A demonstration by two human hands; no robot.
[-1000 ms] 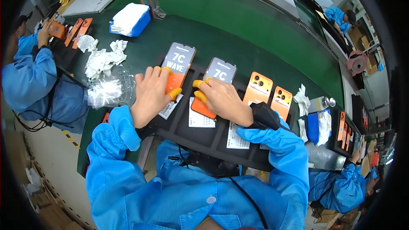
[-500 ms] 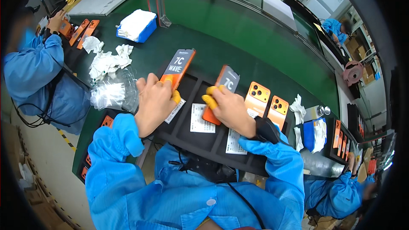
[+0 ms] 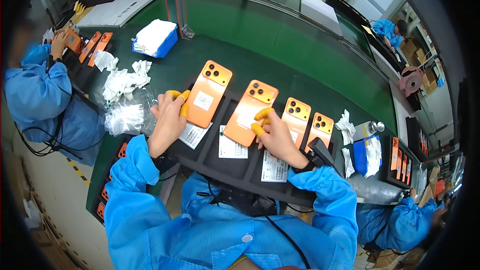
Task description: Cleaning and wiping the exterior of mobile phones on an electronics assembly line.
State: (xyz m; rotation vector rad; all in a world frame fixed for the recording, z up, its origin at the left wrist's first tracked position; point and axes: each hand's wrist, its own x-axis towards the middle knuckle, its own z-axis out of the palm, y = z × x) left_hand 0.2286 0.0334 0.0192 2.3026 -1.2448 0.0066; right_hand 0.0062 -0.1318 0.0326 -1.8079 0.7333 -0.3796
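Note:
Yellow finger cots cover some fingertips on both hands. My left hand (image 3: 170, 117) has its curled fingers against the left edge of an orange smartphone (image 3: 212, 99), whose back faces up with a white sticker on it. Along the right edge of a second orange smartphone (image 3: 245, 117), my right hand (image 3: 277, 137) rests its fingertips, partly over the back. Both phones slant above a black compartmented tray (image 3: 215, 172). A third phone (image 3: 296, 111) and a fourth phone (image 3: 321, 122) sit to the right, partly hidden by my right hand and wrist.
Printed white labels (image 3: 232, 146) lie in the tray's compartments. Crumpled white cloths (image 3: 120, 82), a clear plastic bag (image 3: 127, 117) and a blue bin (image 3: 165, 45) are on the green table to the left. Another blue bin (image 3: 361, 155) stands right. Co-workers sit on both sides.
The two phones in my hands have turned over: their screen sides showed before, and now their camera backs face up. Both hands have shifted slightly.

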